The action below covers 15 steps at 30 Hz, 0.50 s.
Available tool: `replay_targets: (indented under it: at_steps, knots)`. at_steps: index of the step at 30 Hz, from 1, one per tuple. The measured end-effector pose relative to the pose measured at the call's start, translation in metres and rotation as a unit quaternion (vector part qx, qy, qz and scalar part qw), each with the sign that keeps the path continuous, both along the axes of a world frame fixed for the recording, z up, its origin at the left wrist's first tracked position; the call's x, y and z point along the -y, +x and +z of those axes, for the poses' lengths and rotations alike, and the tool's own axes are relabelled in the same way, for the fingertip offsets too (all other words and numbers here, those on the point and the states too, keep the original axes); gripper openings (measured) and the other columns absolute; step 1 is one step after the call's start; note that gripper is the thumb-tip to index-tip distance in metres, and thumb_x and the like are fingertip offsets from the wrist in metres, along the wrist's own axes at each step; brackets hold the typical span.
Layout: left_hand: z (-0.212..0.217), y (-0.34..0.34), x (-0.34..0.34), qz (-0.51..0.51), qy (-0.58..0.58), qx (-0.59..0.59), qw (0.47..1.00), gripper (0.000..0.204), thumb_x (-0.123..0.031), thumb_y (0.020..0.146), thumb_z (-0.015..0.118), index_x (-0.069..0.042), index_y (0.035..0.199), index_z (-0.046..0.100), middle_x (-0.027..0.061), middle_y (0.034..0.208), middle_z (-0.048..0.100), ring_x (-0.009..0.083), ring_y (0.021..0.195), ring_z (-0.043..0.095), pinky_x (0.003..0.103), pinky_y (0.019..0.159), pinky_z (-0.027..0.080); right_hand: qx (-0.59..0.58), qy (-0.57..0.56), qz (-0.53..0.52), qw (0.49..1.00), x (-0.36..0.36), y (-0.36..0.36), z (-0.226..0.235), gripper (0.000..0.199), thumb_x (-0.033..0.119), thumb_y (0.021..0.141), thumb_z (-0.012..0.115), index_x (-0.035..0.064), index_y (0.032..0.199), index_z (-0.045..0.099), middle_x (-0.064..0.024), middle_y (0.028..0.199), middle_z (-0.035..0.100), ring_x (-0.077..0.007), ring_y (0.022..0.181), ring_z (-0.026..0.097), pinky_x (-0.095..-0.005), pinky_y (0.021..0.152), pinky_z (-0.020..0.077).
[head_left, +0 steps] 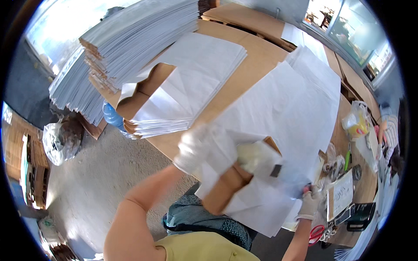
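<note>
My left hand (193, 150), in a white glove, is at the left side of a white paper sack (254, 204) and looks to be touching it; motion smears its fingers. The sack's near end is opened out, showing brown inner paper (226, 189), a blurred pale yellow patch (252, 156) and a small black rectangle (275, 170). Beneath lie more flat white sacks (283, 98). My right hand (309, 204), also gloved, is closed at the table's right part around a small red and dark thing, too blurred to name.
A pile of white sacks (204, 65) with one folded-open end lies left of centre, beside tall stacks (139, 39). Red-handled scissors (316, 235), a paper pad (339, 195), a dark case (361, 216), a tape roll (356, 172) and a green pen (348, 157) are at right. Another person (389, 135) stands far right.
</note>
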<state>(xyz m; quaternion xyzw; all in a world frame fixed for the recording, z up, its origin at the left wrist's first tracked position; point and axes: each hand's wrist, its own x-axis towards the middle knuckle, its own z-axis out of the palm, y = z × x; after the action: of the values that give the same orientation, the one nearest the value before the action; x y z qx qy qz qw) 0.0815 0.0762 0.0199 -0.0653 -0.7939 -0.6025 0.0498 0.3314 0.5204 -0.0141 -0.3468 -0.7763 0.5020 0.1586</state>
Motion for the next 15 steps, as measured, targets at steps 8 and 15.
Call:
replay_targets:
  at_steps: [8, 15]
  knots:
    - [0.125, -0.162, 0.207, 0.239, -0.088, -0.113, 0.960, 0.033, -0.034, 0.104, 0.067, -0.004, 0.110, 0.079, 0.0045, 0.090, 0.074, 0.0140, 0.080, 0.063, 0.033, 0.073, 0.052, -0.018, 0.299, -0.012, 0.954, 0.011, -0.059, 0.028, 0.040, 0.012, 0.103, 0.067, 0.0022, 0.141, 0.060, -0.0096, 0.124, 0.065, -0.0193, 0.104, 0.063, -0.0323, 0.094, 0.0517]
    - [0.036, -0.267, 0.333, 0.273, -0.259, -0.021, 0.926, 0.048, -0.041, 0.100, 0.067, 0.004, 0.114, 0.075, 0.0111, 0.087, 0.074, 0.0220, 0.076, 0.065, 0.041, 0.074, 0.053, 0.070, 0.391, 0.077, 0.915, 0.063, -0.077, 0.032, 0.051, 0.015, 0.097, 0.073, 0.0032, 0.144, 0.059, -0.0192, 0.128, 0.064, -0.0370, 0.121, 0.061, -0.0451, 0.105, 0.0480]
